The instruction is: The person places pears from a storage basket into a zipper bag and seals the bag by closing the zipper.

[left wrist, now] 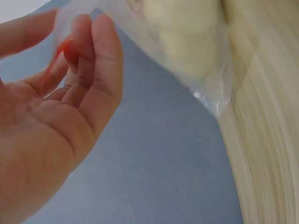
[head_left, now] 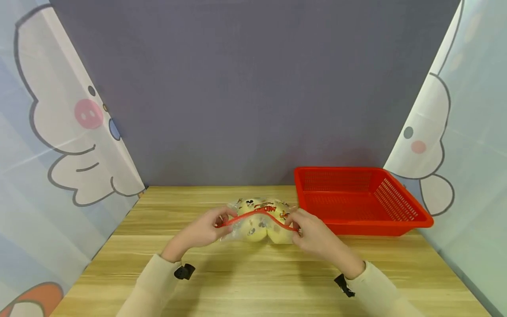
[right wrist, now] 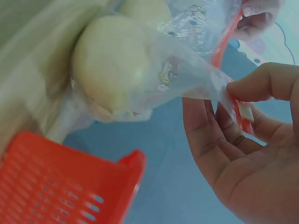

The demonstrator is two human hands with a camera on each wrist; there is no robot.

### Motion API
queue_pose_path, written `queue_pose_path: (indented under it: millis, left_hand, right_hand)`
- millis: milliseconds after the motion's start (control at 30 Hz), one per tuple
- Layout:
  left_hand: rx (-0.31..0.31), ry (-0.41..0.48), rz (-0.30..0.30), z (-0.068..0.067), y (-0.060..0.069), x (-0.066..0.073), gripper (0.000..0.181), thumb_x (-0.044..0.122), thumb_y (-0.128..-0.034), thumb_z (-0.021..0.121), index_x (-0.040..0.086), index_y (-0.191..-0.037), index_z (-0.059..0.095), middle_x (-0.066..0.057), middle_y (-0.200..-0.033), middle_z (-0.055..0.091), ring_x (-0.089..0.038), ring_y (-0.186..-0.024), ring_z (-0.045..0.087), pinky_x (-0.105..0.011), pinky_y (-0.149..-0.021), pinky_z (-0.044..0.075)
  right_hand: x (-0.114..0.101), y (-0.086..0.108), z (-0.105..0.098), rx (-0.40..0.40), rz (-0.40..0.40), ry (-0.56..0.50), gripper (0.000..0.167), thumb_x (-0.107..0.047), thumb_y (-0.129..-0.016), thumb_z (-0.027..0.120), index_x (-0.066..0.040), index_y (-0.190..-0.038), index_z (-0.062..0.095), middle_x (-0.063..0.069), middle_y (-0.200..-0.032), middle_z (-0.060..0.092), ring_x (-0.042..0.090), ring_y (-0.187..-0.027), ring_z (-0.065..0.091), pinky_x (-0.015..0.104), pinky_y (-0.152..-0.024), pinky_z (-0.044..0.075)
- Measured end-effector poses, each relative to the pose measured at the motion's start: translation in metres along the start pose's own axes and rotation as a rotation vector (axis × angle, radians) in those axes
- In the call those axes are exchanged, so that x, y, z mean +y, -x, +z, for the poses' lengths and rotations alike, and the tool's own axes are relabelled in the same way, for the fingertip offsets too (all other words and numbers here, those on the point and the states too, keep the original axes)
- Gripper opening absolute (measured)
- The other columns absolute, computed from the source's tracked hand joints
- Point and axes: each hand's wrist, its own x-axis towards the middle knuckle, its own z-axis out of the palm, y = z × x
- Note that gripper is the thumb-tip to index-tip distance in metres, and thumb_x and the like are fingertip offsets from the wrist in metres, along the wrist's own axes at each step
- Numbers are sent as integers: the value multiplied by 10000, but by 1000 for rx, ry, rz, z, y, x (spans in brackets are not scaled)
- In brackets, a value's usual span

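A clear plastic zip bag (head_left: 283, 204) with cartoon print and a red closure strip (head_left: 253, 213) lies on the table. Several pale yellow round things (right wrist: 110, 63) are inside; their kind is not plain. My left hand (head_left: 203, 226) pinches the strip's left end. At its right end, my right hand (head_left: 314, 233) grips the strip between thumb and fingers. Between the two hands the strip bows upward. In the right wrist view a small pale piece (right wrist: 245, 112) shows on the strip beside my fingers. Whether the bag's mouth is sealed cannot be told.
A red perforated plastic basket (head_left: 356, 226) stands on the wooden table (head_left: 253, 281) at the right, close behind my right hand. A grey panel (head_left: 253, 88) rises behind the table. Printed cartoon curtains (head_left: 31, 176) hang at both sides.
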Motion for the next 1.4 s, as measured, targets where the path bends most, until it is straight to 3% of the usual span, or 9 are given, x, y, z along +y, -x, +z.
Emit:
queue_pose_path:
  millis: [200,467,633,800,933,1033,1167,1267,1400]
  left_hand:
    - [-82,-95,-9,26,0,3,377,133,-944,719,82,-1299,607,-12,-1068,624,-147,-870,574,-357,-750,504]
    - [-171,-192,14,57,3,3,198,5,-892,736,74,-1073,697,76,-831,553,-64,-769,508,-258,-688,478]
    - [-173,-307,-26,73,2,5,157,-28,-857,728,99,-894,644,57,-813,485,-85,-728,434,-247,-642,428]
    - [-135,-394,-50,77,-5,4,247,-94,-840,658,121,-783,551,35,-870,478,-116,-761,432,-269,-678,440]
    - [-107,-422,-41,77,-13,-2,206,-96,-840,631,103,-809,588,23,-910,501,-129,-815,452,-298,-735,469]
    - [-87,-418,-52,77,-20,-7,173,-103,-847,620,67,-875,642,-3,-957,533,-160,-875,495,-341,-794,498]
    - [-60,-433,-81,79,-29,-11,249,-96,-888,598,16,-1082,706,-57,-1077,585,-228,-1012,563,-411,-926,519]
    - [-49,-452,-97,81,-31,-12,321,-74,-914,594,15,-1206,695,-88,-1171,598,-273,-1119,577,-443,-1007,500]
    - [-70,-451,-120,81,-27,-10,318,4,-922,649,48,-1236,681,-87,-1210,593,-282,-1157,569,-459,-1013,496]
  right_hand:
    - [-1,11,20,-79,-6,85,232,2,-830,677,-103,-1037,671,-77,-900,523,85,-720,459,254,-611,422]
    - [2,29,51,-188,-44,212,253,-43,-800,765,-133,-1033,719,-75,-916,573,148,-860,560,347,-680,519]
    - [5,30,63,-177,-66,245,180,-92,-866,770,-122,-1038,726,-75,-887,551,145,-823,548,337,-640,506]
    - [10,21,68,-154,-86,261,153,-52,-875,760,-78,-1022,725,-41,-881,534,156,-797,552,305,-600,503]
    - [14,13,70,-167,-42,262,137,-45,-899,740,-77,-1030,716,-25,-892,527,220,-862,597,338,-570,522]
    - [18,7,72,-171,-10,249,149,-46,-906,737,-69,-1051,712,10,-923,561,360,-1023,644,456,-648,586]
    - [26,0,74,-159,11,247,178,-43,-903,737,-62,-1077,705,58,-969,593,512,-1146,596,581,-755,583]
    - [28,-3,73,-170,23,244,212,-54,-912,724,-60,-1123,702,72,-1019,605,521,-1180,574,595,-858,558]
    - [24,-3,67,-226,55,209,331,-82,-913,706,-34,-1240,683,109,-1146,620,539,-1270,505,616,-977,496]
